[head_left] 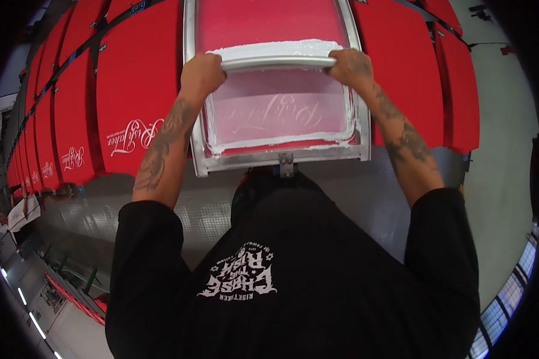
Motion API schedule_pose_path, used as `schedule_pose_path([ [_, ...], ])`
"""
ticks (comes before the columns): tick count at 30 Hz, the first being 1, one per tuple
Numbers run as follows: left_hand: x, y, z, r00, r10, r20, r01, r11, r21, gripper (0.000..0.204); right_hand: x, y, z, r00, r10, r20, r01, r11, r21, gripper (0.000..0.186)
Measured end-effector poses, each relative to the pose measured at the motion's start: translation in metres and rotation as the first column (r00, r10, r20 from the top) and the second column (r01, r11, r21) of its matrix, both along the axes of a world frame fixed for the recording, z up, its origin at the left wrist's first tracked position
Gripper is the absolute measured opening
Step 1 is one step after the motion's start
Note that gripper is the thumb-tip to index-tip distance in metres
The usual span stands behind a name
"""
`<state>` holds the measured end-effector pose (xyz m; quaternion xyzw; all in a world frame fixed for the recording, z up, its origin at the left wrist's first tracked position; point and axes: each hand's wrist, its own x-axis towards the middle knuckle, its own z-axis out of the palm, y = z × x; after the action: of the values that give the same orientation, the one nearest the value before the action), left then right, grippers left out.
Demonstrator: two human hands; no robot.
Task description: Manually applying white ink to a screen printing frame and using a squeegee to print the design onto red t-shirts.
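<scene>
My left hand and my right hand are closed round the two ends of a long squeegee. It lies crosswise over a screen-printing frame with pale metal sides. A thick bank of white ink runs along the squeegee's far side. Nearer to me, the mesh has a whitish film with faint script lettering in it, and ink smears line its edges. Red fabric shows through the far part of the mesh. The squeegee's blade is hidden from view.
Red fabric pieces lie in a row on the left, several with white script print. More plain red pieces lie on the right. A metal clamp sits at the frame's near edge. Another person is at the far left.
</scene>
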<state>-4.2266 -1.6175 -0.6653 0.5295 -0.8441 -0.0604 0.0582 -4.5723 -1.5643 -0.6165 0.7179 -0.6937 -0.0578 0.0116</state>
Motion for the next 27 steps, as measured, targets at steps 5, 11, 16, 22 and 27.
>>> schedule_pose_path([
  [5,0.028,0.129,-0.016,0.998,-0.019,-0.062,0.015,0.997,-0.07,0.006,-0.006,0.125,-0.024,0.992,0.104,0.07,-0.104,0.995,0.005,0.024],
  [11,0.022,0.185,-0.029,0.986,-0.008,-0.164,-0.005,0.997,-0.079,0.012,0.018,0.19,-0.031,0.977,0.126,0.169,-0.09,0.974,-0.208,0.017],
  [16,0.007,0.047,-0.018,0.999,0.009,-0.038,-0.013,0.996,-0.093,0.014,0.001,0.047,-0.025,0.992,0.098,0.075,-0.085,0.983,-0.16,0.021],
  [22,0.024,0.122,-0.013,0.999,0.031,0.008,-0.032,0.995,0.1,0.015,0.002,0.114,-0.018,0.984,0.134,0.113,-0.126,0.989,-0.079,0.023],
  [27,0.022,0.217,-0.031,0.977,0.063,-0.204,-0.07,0.997,-0.025,0.012,0.019,0.203,-0.027,0.956,0.198,0.216,-0.15,0.964,-0.22,0.014],
])
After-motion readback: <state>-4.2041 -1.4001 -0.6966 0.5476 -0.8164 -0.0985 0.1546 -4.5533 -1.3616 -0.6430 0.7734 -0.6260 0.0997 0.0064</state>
